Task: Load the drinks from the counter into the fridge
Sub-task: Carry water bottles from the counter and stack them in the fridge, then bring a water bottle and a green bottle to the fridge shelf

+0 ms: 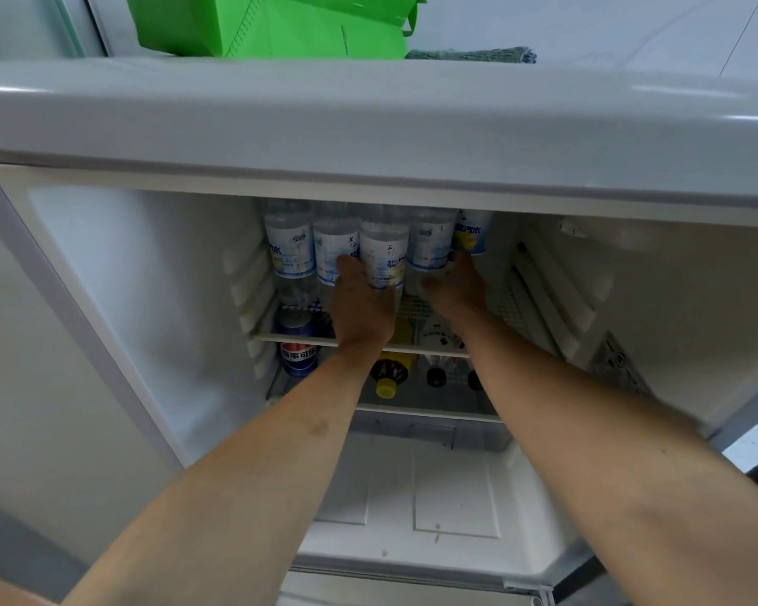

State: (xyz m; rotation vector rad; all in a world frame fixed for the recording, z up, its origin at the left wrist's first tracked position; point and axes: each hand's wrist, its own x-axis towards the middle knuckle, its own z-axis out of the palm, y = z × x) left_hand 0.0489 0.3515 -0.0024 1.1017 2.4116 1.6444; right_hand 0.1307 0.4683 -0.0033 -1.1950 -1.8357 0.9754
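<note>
Reaching deep into the fridge (pixel 106 264), both hands work on a row of bottles (pixel 338 251) standing on the upper shelf (pixel 289 338) at the far back. Five clear bottles with white and blue labels stand side by side, touching or nearly so. The left hand (pixel 359 308) is wrapped around the lower body of the middle bottle (pixel 384 255), fingers curled behind it. The right hand (pixel 456 286) is cupped on the bottle (pixel 429 247) just right of that, below its label; how tightly it closes cannot be told, since the fingers are hidden behind the plastic.

Below the shelf sit more drinks: a blue can (pixel 298 356) at the left, a dark bottle with a yellow cap (pixel 388 378) in the middle, and dark-capped bottles (pixel 436 376) to the right. On top of the fridge lie a green bag (pixel 272 24) and a cloth (pixel 473 54).

These bottles look full, so probably fairly heavy for their size, and the thin plastic likely gives a little under a squeeze. Smooth walls may be slippery, especially if condensation forms. A hold low on the body, under the label, seems right for sliding one back upright without knocking its neighbours, which stand so close that one tipping could topple the row.
</note>
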